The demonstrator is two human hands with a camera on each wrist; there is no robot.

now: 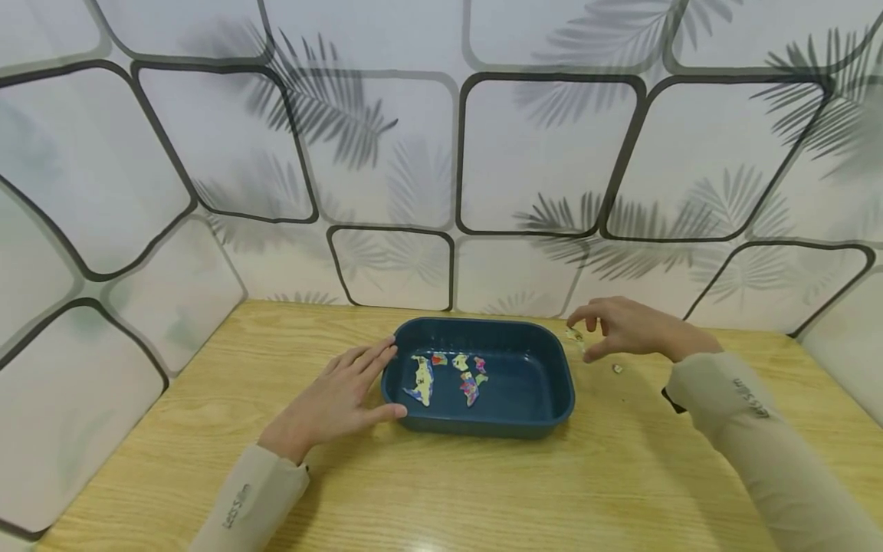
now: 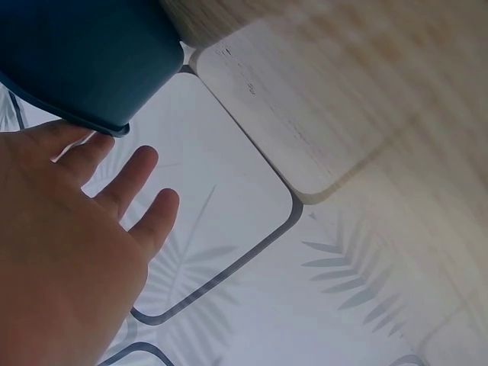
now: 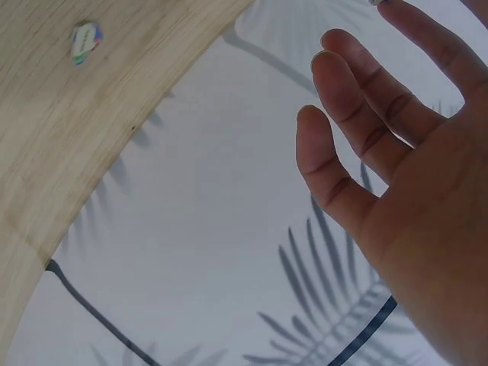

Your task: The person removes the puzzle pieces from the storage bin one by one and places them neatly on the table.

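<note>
A dark blue rectangular tray [image 1: 524, 387] stands on the wooden table. In it lie several flat, irregular cut-out pieces, among them a long pale one with blue edges [image 1: 423, 381] and a multicoloured one [image 1: 469, 389]. My left hand [image 1: 338, 399] rests against the tray's left end, fingers extended along the rim and thumb at the near corner. Beyond the tray's far right corner, my right hand [image 1: 624, 330] pinches a pale, patterned cut-out piece [image 1: 575, 335] between thumb and forefinger. The other fingers [image 3: 343, 88] bend loosely in the right wrist view.
Another small cut-out piece [image 1: 617, 369] lies on the table [image 1: 414, 491] right of the tray, below the right hand in the head view. White walls [image 1: 386, 184] with dark outlines and leaf prints border the table's back and sides.
</note>
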